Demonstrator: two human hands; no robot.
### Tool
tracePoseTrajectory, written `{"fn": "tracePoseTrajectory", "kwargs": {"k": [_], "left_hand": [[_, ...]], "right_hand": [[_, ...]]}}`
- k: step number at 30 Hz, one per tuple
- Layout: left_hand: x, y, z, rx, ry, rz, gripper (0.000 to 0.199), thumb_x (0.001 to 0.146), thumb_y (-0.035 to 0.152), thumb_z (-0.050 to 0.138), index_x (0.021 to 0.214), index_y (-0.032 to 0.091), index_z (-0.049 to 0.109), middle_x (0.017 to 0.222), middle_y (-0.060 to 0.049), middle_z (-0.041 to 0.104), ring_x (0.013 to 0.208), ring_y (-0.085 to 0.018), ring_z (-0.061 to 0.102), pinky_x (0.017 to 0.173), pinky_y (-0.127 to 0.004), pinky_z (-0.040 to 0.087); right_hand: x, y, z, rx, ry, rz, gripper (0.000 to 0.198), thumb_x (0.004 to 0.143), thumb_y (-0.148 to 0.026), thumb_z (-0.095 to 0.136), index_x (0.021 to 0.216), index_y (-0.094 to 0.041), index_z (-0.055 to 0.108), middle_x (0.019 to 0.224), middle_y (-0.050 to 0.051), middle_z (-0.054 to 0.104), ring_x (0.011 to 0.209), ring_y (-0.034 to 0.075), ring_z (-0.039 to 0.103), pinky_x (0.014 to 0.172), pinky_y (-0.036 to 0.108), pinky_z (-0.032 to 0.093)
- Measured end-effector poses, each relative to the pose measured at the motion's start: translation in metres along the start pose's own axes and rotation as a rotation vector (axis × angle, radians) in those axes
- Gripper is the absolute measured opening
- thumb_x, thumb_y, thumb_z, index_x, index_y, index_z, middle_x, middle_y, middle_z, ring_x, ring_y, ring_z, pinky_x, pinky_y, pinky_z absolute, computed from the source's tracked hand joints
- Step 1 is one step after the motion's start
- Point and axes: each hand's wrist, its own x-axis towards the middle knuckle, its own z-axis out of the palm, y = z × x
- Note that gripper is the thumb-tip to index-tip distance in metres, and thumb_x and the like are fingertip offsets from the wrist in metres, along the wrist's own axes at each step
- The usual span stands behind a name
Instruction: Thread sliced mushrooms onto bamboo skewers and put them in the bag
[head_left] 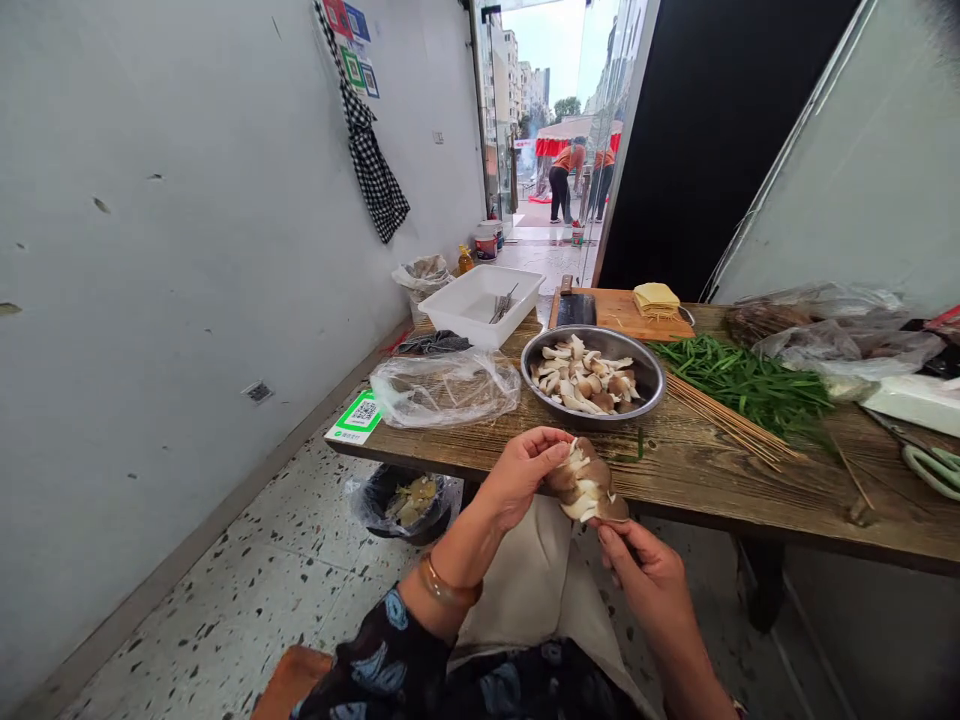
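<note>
A cluster of oyster mushrooms (585, 478), with brown caps and pale stems, is held over my lap just off the table's front edge. My left hand (525, 475) grips its upper left side between thumb and fingers. At the lower right, my right hand (645, 570) pinches the edge of a cap. Beyond the cluster, a steel bowl (654, 392) stands on the wooden table (675, 490), holding many torn mushroom pieces (585, 378).
Behind the bowl lie a cutting board (619, 315), a cleaver (576, 308) and stacked tofu sheets (656, 300). Skewers (727, 425) and green chives (739, 380) are right; a plastic bag (446, 388) and white tub (480, 300) left. A lined bin (409, 505) sits below. People (566, 180) stand outside.
</note>
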Motion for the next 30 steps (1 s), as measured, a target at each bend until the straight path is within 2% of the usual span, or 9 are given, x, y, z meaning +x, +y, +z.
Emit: {"fn": "tracePoseTrajectory", "kwargs": {"k": [5, 10, 15, 21, 27, 30], "left_hand": [[0.000, -0.005, 0.007, -0.018, 0.115, 0.062, 0.032, 0.058, 0.035, 0.081, 0.076, 0.013, 0.066, 0.065, 0.001, 0.059, 0.056, -0.007, 0.046, 0.053, -0.020, 0.032], [0.001, -0.008, 0.007, -0.006, 0.126, 0.106, 0.032, 0.056, 0.034, 0.082, 0.073, 0.013, 0.064, 0.062, 0.002, 0.057, 0.054, -0.006, 0.045, 0.050, -0.019, 0.030], [0.000, -0.010, 0.010, -0.005, 0.148, 0.125, 0.034, 0.054, 0.035, 0.083, 0.069, 0.013, 0.061, 0.059, 0.002, 0.055, 0.051, -0.005, 0.043, 0.048, -0.019, 0.030], [-0.002, -0.013, 0.012, 0.021, 0.126, 0.120, 0.037, 0.056, 0.039, 0.082, 0.068, 0.014, 0.058, 0.054, 0.005, 0.051, 0.045, -0.004, 0.040, 0.046, -0.019, 0.029], [-0.003, -0.017, 0.010, 0.032, 0.110, 0.103, 0.036, 0.057, 0.038, 0.081, 0.069, 0.014, 0.058, 0.053, 0.005, 0.049, 0.045, -0.004, 0.039, 0.046, -0.019, 0.029], [-0.002, -0.016, 0.010, 0.022, 0.123, 0.100, 0.036, 0.056, 0.038, 0.082, 0.067, 0.014, 0.058, 0.055, 0.004, 0.051, 0.047, -0.004, 0.040, 0.047, -0.019, 0.030]], "right_hand": [[0.000, -0.005, 0.005, -0.097, 0.049, -0.064, 0.033, 0.081, -0.045, 0.061, 0.085, -0.016, 0.076, 0.058, -0.001, 0.056, 0.052, 0.012, 0.049, 0.047, 0.022, 0.040], [0.000, -0.008, 0.007, -0.175, 0.074, -0.129, 0.032, 0.083, -0.044, 0.059, 0.087, -0.018, 0.077, 0.059, 0.001, 0.063, 0.057, 0.016, 0.057, 0.052, 0.023, 0.045], [-0.001, -0.009, 0.011, -0.176, 0.073, -0.173, 0.032, 0.085, -0.042, 0.057, 0.085, -0.016, 0.076, 0.072, 0.004, 0.070, 0.067, 0.018, 0.062, 0.063, 0.026, 0.049], [-0.003, -0.011, 0.016, -0.180, 0.142, -0.168, 0.033, 0.082, -0.043, 0.059, 0.079, -0.015, 0.076, 0.063, 0.002, 0.066, 0.061, 0.017, 0.060, 0.058, 0.024, 0.048], [-0.004, -0.011, 0.017, -0.167, 0.133, -0.135, 0.033, 0.081, -0.043, 0.060, 0.077, -0.015, 0.075, 0.067, 0.003, 0.068, 0.064, 0.017, 0.060, 0.061, 0.025, 0.047], [-0.002, -0.011, 0.017, -0.160, 0.123, -0.099, 0.034, 0.081, -0.044, 0.060, 0.076, -0.014, 0.075, 0.058, 0.000, 0.059, 0.055, 0.014, 0.053, 0.052, 0.022, 0.043]]}}
